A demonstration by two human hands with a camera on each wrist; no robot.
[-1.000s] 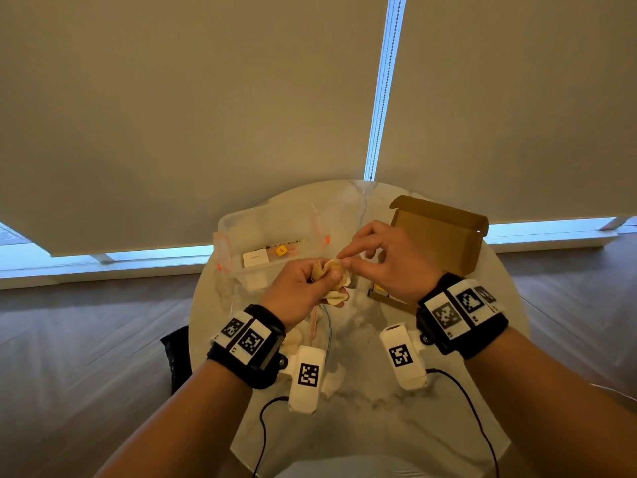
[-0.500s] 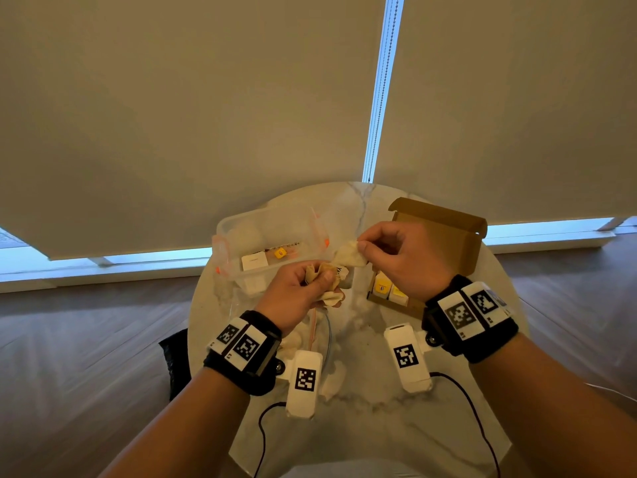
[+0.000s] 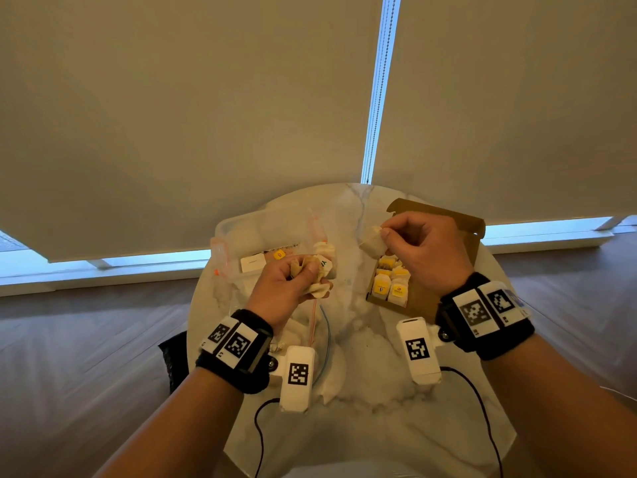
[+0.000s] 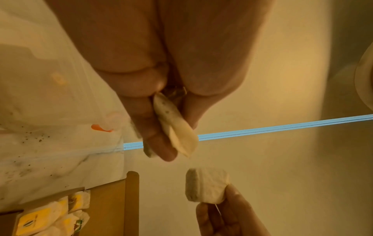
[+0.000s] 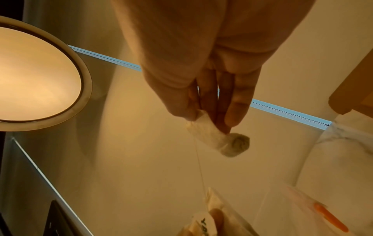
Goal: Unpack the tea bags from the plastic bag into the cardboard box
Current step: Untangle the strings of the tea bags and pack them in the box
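Note:
My left hand (image 3: 293, 274) grips a bunch of pale tea bags (image 3: 319, 267) over the middle of the round marble table (image 3: 362, 357); the left wrist view shows those tea bags (image 4: 175, 127) between thumb and fingers. My right hand (image 3: 413, 246) pinches a single tea bag (image 3: 371, 240) above the near-left end of the open cardboard box (image 3: 427, 298). Its thin string (image 5: 198, 159) runs back to the bunch. Several tea bags with yellow tags (image 3: 391, 279) lie in the box. The clear plastic bag (image 3: 262, 236) with orange zip marks lies behind my left hand.
A second plastic bag with red and blue seams (image 3: 319, 326) lies under my left wrist, with loose pale tea bags (image 3: 332, 377) near it. Window blinds (image 3: 206, 98) hang just behind the table. A round ceiling lamp (image 5: 36, 76) shows in the right wrist view.
My right hand has pulled one tea bag out of the bunch and carried it up and to the right, over the box. My left hand stays put with the rest.

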